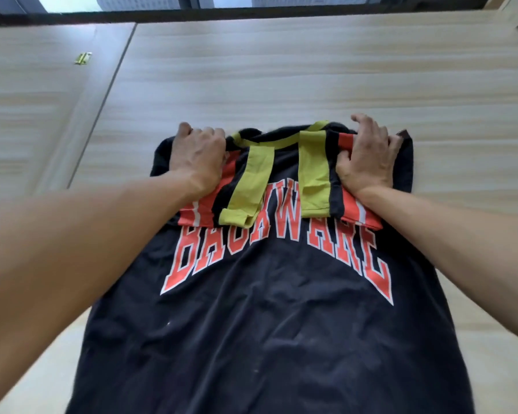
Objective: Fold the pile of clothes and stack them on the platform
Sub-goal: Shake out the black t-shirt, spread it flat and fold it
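A dark T-shirt [269,318] with orange block lettering lies flat on a pale wooden platform [311,70], its olive-trimmed sleeves folded inward across the upper part. The left hand [196,153] grips the fabric at the far left corner, fingers curled into the cloth; the right hand [367,158] clutches the far right corner likewise. A small brass hinge [83,58] sits well apart on the left panel.

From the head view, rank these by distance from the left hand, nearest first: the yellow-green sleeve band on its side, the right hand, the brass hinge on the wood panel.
1. Yellow-green sleeve band, just right of the left hand.
2. Right hand, across the shirt collar.
3. Brass hinge, far upper left on the panel.
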Demonstrator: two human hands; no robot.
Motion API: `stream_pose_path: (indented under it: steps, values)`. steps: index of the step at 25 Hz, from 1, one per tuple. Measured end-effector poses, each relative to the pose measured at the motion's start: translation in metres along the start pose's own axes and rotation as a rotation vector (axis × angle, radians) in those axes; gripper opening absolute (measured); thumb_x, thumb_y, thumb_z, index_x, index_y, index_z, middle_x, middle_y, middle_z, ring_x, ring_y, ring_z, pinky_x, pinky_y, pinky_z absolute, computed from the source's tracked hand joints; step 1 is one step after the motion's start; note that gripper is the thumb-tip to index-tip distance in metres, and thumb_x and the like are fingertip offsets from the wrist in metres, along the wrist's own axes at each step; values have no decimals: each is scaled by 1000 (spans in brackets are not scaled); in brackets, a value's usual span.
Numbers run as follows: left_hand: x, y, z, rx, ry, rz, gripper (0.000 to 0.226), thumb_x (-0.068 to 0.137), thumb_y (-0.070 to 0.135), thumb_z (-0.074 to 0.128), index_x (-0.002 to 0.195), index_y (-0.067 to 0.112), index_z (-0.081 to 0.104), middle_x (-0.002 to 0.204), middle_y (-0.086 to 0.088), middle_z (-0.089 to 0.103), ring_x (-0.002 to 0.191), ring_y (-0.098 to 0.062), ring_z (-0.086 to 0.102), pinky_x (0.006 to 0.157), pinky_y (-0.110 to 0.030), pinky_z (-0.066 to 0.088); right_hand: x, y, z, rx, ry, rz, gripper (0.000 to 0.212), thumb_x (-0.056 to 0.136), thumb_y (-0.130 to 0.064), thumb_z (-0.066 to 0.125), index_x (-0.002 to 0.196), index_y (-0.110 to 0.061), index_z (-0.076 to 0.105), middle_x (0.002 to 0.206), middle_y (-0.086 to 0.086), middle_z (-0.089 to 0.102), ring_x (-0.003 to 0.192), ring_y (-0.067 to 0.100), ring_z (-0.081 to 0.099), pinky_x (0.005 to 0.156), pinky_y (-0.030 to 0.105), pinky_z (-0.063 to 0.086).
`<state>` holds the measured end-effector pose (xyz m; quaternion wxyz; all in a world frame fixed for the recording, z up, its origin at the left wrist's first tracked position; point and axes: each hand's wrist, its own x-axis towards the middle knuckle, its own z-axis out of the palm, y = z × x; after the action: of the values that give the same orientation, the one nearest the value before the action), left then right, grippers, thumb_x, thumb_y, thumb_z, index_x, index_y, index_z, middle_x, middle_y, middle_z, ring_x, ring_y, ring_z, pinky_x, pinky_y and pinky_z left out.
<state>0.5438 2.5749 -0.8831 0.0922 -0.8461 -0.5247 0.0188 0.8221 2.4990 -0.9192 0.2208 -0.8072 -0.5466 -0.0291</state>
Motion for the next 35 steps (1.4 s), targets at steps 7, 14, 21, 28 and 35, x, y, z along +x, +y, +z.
stream_pose_path:
  steps: [7,14,21,28,35]
  values:
    - [-22,-36,-107,92,112,-14,17,89,4,56,104,9,62,102,-15,67,92,-35,66,113,-45,32,11,-49,-112,-172,-199,26,24,71,-6,59,88,-22,60,79,8,57,99,37,63,100,45,32]
    - [-113,-64,-210,-229,91,180,14,91,18,53,99,7,58,98,-18,63,88,-42,59,70,-47,46,-37,-46,-242,-116,-81,-417,9,72,-17,60,76,-20,53,67,12,62,64,32,54,92,43,35]
    - [-317,-46,-205,-408,-58,498,72,51,-13,75,110,18,49,112,1,49,83,-23,51,52,-28,38,-248,-27,-306,79,-425,-465,26,59,-7,65,74,-18,47,70,4,53,61,36,56,49,36,37]
    - [-476,-38,-126,-274,-233,573,31,65,5,58,89,20,43,79,-2,54,60,-24,59,45,-33,45,-424,0,-291,37,-748,-428,30,57,-8,57,72,-23,35,64,-3,42,54,26,45,52,29,19]
    - [-472,-8,-119,-573,-212,163,10,74,20,44,81,21,38,67,-3,53,59,-34,52,56,-36,32,-409,-14,-288,117,-701,-202,26,72,-32,59,75,-21,36,56,-3,44,56,29,44,51,36,21]
